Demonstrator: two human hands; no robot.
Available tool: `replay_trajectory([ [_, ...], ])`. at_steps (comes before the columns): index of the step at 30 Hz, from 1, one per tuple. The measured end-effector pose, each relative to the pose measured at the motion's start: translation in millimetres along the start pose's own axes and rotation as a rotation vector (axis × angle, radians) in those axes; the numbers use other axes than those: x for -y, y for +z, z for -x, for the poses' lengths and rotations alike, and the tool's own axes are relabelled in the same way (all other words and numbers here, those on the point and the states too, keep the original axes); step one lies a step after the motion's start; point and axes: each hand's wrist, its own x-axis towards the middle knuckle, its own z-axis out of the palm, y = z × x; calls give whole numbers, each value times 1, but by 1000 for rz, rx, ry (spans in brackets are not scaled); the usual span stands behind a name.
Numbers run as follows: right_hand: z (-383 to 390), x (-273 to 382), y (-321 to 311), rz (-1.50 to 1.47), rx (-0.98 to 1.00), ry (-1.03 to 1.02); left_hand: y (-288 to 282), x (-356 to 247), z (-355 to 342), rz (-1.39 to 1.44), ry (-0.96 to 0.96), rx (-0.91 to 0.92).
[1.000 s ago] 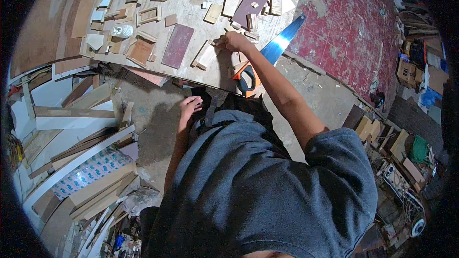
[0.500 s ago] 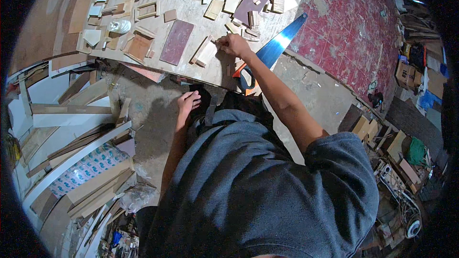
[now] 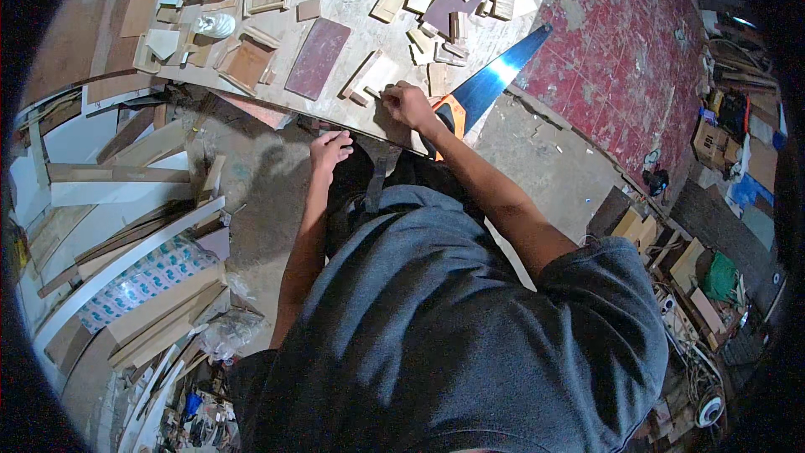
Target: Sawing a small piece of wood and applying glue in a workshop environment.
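My right hand (image 3: 407, 107) is over the workbench, its fingertips pinching a small wooden stick (image 3: 372, 91). The stick's tip comes close to a small wooden frame piece (image 3: 369, 75) with a pale base and raised strips. Beneath and beside my right wrist is a handsaw (image 3: 496, 75) with a shiny blade and an orange and black handle, partly covered by my forearm. My left hand (image 3: 330, 151) hovers at the bench's front edge, fingers loosely bent and apart, with nothing visible in it. A maroon rectangular board (image 3: 318, 59) lies left of the frame piece.
Several small wooden trays, such as an open box (image 3: 249, 65), cover the bench (image 3: 298, 29). A spiral bulb (image 3: 215, 26) stands among them. Offcuts surround another maroon board (image 3: 454, 2) farther back. Planks (image 3: 122, 193) are stacked on the left; clutter lines the right.
My right hand has come slightly nearer, and the small stick now shows in its fingers. My left hand has risen to the bench edge. The view has shifted a little.
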Motion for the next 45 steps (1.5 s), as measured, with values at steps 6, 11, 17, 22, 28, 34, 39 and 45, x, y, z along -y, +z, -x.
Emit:
replay_trajectory([
  [6, -3, -3, 4, 21, 29, -1, 2, 0, 0, -2, 16, 11],
  [11, -9, 5, 5, 18, 15, -38, 2, 6, -1, -6, 2, 18],
  [17, -11, 6, 7, -36, 17, -72, 9, -2, 0, 5, 20, 22],
  [22, -13, -2, 12, -39, 39, -101, 12, -13, -5, -2, 32, 43],
  [28, -14, 14, 9, -15, 71, -69, 11, -16, -10, -39, 50, 33],
  [34, -13, 7, 10, -58, 36, -104, 18, -20, -10, -34, 32, 52],
  [39, -12, 5, 10, -87, 72, -125, 19, -17, -12, -47, 22, 34],
  [45, -10, -2, 15, -112, 91, -94, 19, -18, -14, -44, 19, 50],
])
